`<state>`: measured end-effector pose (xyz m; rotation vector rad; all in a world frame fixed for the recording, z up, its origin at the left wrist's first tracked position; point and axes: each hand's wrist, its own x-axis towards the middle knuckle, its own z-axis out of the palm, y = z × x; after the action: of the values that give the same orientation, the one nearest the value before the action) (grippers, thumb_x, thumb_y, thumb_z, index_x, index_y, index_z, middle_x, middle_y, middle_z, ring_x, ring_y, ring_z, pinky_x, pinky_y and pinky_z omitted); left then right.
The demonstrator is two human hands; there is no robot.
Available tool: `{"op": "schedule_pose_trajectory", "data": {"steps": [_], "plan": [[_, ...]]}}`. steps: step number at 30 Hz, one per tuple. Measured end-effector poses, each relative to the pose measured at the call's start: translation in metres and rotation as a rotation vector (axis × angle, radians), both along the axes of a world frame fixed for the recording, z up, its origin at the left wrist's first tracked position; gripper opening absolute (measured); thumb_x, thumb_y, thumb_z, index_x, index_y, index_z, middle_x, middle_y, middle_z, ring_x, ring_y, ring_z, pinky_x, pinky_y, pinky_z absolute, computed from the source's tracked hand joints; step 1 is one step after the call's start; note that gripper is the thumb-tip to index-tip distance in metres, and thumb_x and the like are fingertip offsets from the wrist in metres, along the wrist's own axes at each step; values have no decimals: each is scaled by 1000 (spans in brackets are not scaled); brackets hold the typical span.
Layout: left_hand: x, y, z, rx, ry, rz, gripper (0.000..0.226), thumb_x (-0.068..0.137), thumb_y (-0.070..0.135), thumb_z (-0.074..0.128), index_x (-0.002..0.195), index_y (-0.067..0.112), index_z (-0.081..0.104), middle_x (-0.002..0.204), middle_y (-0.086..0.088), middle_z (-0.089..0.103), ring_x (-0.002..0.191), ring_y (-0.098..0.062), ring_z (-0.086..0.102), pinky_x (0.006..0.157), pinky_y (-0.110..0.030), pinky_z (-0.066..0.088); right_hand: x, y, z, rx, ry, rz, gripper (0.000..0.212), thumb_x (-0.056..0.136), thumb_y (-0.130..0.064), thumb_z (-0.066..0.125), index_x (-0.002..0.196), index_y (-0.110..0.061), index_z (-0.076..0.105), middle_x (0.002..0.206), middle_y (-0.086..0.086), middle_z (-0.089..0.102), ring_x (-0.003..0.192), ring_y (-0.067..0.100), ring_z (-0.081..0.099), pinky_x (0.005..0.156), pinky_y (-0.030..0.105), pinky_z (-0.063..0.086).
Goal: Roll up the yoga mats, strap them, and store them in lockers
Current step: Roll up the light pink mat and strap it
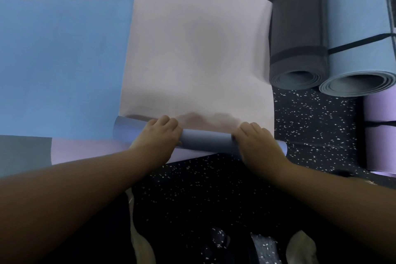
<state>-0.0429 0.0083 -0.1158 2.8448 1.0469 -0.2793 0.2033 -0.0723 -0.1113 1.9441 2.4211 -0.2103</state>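
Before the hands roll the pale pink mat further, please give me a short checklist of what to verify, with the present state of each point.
1. Both hands on the roll: left hand and right hand grip the started roll. Ok.
2. Roll ends even: the left end sticks out further than the right. Not ok.
3. Path ahead: the pale pink mat lies flat, nothing on it. Ok.
4. Overlap with the blue mat: edges meet; cannot tell.
5. Strap within reach: only straps on the rolled mats, such as the grey roll. Cannot tell.

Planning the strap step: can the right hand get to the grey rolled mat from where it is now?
Probably yes: the grey rolled mat lies uncovered, right of the pink mat, but the right hand grips the roll and must let go.
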Motion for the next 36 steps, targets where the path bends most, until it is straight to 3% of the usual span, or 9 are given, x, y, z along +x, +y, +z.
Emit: {"op": "schedule_pose_trajectory", "data": {"steps": [8,10,13,19,22,24,27,30,36], "plan": [[11,11,4,-72,134,53,25,96,16,48,120,14,53,122,-6,49,111,-25,42,87,-34,39,-13,-18,-11,-2,149,50,48,65,-8,75,106,-5,50,100,12,58,88,25,45,64,35,53],[16,17,5,-87,180,64,25,98,17,45,122,16,51,123,-4,47,113,-23,40,88,-32,38,-10,-13,-9,4,136,83,38,71,-7,64,107,-4,52,101,13,57,86,27,51,61,35,54],[24,24,9,-99,209,81,27,96,13,45,123,18,49,120,-4,49,110,-22,42,84,-31,38,-9,-3,-3,-31,82,120,36,69,-7,43,101,-2,57,97,14,58,80,29,56,59,34,54],[16,18,16,-15,111,6,36,75,-1,61,108,11,52,94,-10,56,84,-28,49,63,-33,32,-7,14,-1,-68,-17,161,40,49,-1,59,88,-3,59,81,12,57,67,27,55,53,31,49],[7,14,13,18,65,-51,38,58,19,85,87,5,64,73,-14,58,64,-31,52,51,-35,41,-5,21,0,-93,-37,163,41,44,3,62,85,-4,59,77,11,57,63,26,53,51,31,47],[6,12,9,-11,116,-72,60,54,40,88,95,2,67,78,-16,63,67,-33,57,55,-38,48,-4,24,3,-138,-21,128,46,41,8,65,85,-1,61,78,15,59,65,30,55,52,33,47],[7,15,10,-11,141,-47,65,49,35,92,98,0,67,80,-17,65,67,-34,58,54,-38,49,-5,29,10,-178,-11,102,44,56,10,63,99,1,58,95,18,58,84,34,57,66,37,46],[11,18,14,-70,165,-40,55,78,32,76,121,2,59,104,-18,64,87,-35,57,69,-42,49,-2,31,12,-266,-6,46,42,80,2,52,122,-6,48,119,11,50,109,28,45,85,33,38],[18,18,14,-22,197,-48,53,102,36,36,147,12,22,139,-10,39,118,-27,39,93,-35,36,0,29,10,-232,-31,31,39,77,3,59,115,-5,55,110,12,55,101,30,51,77,34,41]]}}
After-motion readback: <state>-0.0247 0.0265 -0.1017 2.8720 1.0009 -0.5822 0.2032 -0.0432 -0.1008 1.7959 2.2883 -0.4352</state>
